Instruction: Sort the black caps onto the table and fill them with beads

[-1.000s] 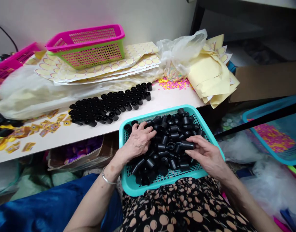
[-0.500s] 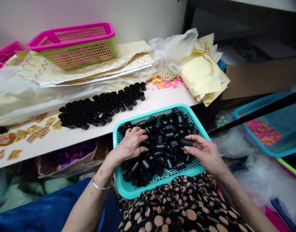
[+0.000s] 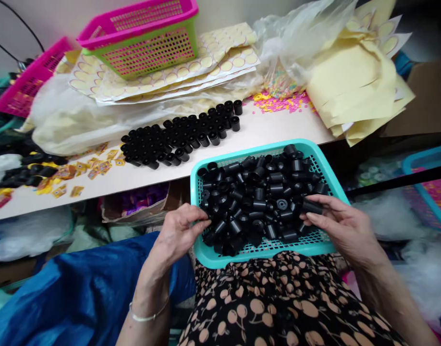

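A turquoise plastic basket [image 3: 326, 168] sits on my lap, heaped with short black plastic cylinders [image 3: 259, 205], some lying sideways, some showing a round ringed end. Between the thumb and fingers of my right hand [image 3: 341, 223] is a black plastic cylinder [image 3: 312, 206], held over the basket's right side. My left hand [image 3: 182, 233] is pinched closed at the basket's left rim, its fingertips by the black pieces; what it holds, if anything, I cannot make out. On the table, more black cylinders [image 3: 180, 137] stand upright, packed in close rows.
The white table [image 3: 283, 129] carries small yellow packets [image 3: 98, 167], sheets of round stickers [image 3: 220, 62], a pink and green basket [image 3: 152, 53], a clear plastic bag [image 3: 296, 45], scattered pink and yellow bits [image 3: 288, 103] and folded yellow paper [image 3: 350, 81]. Blue cloth [image 3: 91, 283] lies at left.
My left hand has drawn back from among the cylinders to the basket's left rim, its fingers now pinched. My right hand still holds a cylinder. The view has shifted left and down.
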`<state>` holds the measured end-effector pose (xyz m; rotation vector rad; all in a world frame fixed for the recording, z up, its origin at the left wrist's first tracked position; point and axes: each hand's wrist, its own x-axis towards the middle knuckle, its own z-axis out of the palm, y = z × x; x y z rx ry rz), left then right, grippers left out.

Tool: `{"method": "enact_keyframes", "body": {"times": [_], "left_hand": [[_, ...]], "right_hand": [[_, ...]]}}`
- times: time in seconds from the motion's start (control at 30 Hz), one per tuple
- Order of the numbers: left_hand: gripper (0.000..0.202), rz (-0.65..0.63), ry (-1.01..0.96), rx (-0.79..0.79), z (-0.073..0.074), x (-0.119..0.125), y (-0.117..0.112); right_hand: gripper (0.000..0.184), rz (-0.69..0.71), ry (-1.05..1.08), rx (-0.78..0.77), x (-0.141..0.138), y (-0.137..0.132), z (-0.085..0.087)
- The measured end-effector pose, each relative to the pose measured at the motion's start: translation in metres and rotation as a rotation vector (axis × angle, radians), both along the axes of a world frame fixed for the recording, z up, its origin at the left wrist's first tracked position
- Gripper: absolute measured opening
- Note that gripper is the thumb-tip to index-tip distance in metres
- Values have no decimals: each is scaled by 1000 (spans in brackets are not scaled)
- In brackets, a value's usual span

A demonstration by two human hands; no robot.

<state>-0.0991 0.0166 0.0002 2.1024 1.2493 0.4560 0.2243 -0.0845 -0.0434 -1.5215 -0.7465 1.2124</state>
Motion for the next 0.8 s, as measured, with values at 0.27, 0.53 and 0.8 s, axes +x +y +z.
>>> {"method": "enact_keyframes", "body": {"times": [0.27, 0.53, 0.8], "left_hand": [[15, -267, -66, 125, -8, 40, -24], [11, -940, 346, 459, -15, 162, 24], [23, -875, 482, 592, -42, 201, 18]], "right_hand": [[31, 214, -349, -10, -2, 11, 0], [33, -158, -153, 123, 14, -1, 9], [29, -118, -71, 121, 19, -18, 5]]}}
